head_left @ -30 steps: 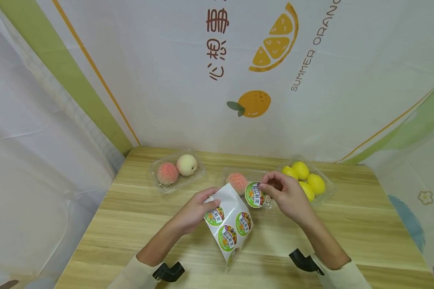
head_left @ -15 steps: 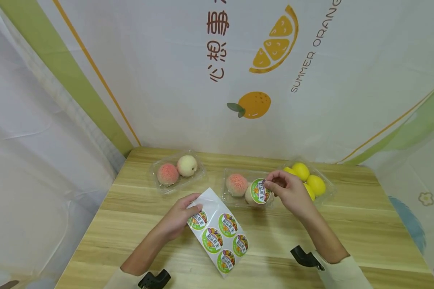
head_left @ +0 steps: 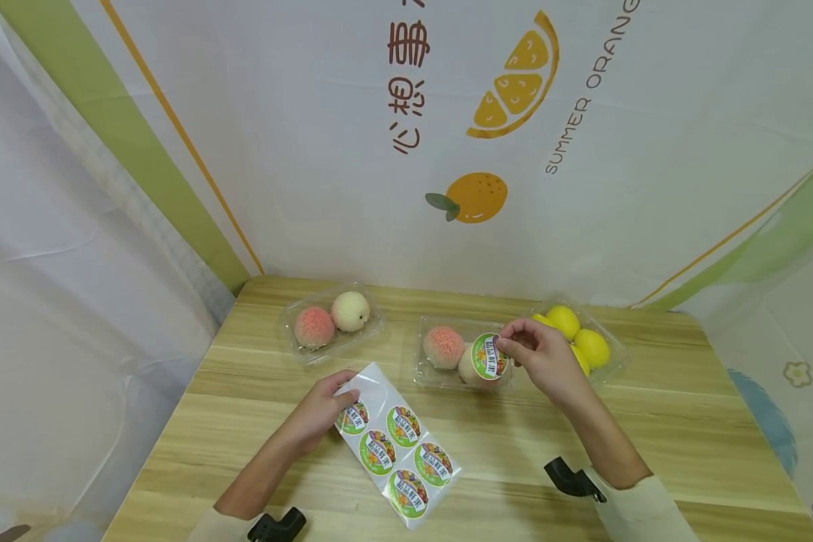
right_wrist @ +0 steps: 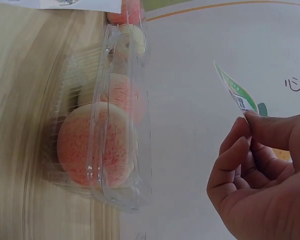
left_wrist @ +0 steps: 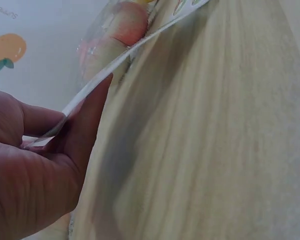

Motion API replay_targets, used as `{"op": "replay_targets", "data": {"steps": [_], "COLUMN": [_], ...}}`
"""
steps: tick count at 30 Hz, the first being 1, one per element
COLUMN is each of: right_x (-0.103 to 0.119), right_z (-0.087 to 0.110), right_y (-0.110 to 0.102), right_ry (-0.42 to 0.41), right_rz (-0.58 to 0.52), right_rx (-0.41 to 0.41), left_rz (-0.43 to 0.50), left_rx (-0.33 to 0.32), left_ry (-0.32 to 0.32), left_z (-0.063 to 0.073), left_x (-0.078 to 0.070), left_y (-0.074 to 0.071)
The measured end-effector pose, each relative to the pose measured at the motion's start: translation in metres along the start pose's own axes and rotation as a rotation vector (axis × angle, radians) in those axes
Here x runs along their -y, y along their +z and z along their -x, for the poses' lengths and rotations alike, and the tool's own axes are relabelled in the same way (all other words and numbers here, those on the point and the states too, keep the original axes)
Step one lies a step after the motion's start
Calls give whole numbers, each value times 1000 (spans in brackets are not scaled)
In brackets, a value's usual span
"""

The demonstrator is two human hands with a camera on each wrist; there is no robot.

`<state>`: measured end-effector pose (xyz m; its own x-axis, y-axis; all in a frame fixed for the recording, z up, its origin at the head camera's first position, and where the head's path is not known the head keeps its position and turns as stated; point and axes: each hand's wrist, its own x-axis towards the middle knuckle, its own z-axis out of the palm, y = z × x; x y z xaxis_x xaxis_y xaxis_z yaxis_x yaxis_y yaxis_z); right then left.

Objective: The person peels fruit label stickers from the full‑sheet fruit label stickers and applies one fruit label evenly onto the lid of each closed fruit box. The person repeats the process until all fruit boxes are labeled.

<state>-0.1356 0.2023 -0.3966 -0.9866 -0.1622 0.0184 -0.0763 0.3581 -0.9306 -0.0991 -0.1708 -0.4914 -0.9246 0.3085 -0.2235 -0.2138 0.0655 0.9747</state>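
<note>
Between thumb and fingers, my left hand point(head_left: 320, 412) pinches a white sheet of round fruit stickers point(head_left: 396, 444) by its upper left corner. In the left wrist view the sheet point(left_wrist: 115, 62) is seen nearly edge-on above the table. One round green-and-white sticker point(head_left: 490, 356) is pinched at its edge by my right hand point(head_left: 545, 361). From the right wrist view this sticker point(right_wrist: 237, 92) hangs in the air, apart from the clear plastic box point(right_wrist: 97, 125) beside it. That box holds two peaches point(head_left: 443, 347); the head view has the sticker in front of the right one.
Another clear box with two peaches point(head_left: 315, 327) stands at the back left of the wooden table point(head_left: 244, 391). At the back right, partly behind my right hand, is a clear box of yellow lemons point(head_left: 592, 347). A printed white curtain point(head_left: 312, 150) hangs behind the table.
My left hand has moved left and down with the sticker sheet, away from the middle box, and the sheet now lies flatter to view. My right hand has shifted slightly right with its sticker.
</note>
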Motion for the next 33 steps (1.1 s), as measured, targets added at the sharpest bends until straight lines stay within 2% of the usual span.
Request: {"op": "replay_targets", "data": {"steps": [9,14,17,21,25,28,33], "right_x": [-5,-7,-7,-8,-9,-9,-9], "right_z": [-6,-8,-9,-11,-12,-13,-14], "right_y": [2,2,2,2,3,3,5], "right_ry": [1,9,8,8,8,8,5], "right_rz": [15,17,15,17,21,22,6], "right_rx": [9,14,17,16,13,13,17], "left_rz": [12,-39,-150,-369,-526,-577,-575], "left_rx": [-30,-102,-170,-256,-285,-286,-284], "left_ry": [-71,-93,-72,-18,22,46,143], "left_z": [-2,-3,-3,-3,-4,-7,-21], "left_x": [6,4,1,-6,-14,-23,-42], "left_y": [-3,-2,-1,2,4,9,23]}}
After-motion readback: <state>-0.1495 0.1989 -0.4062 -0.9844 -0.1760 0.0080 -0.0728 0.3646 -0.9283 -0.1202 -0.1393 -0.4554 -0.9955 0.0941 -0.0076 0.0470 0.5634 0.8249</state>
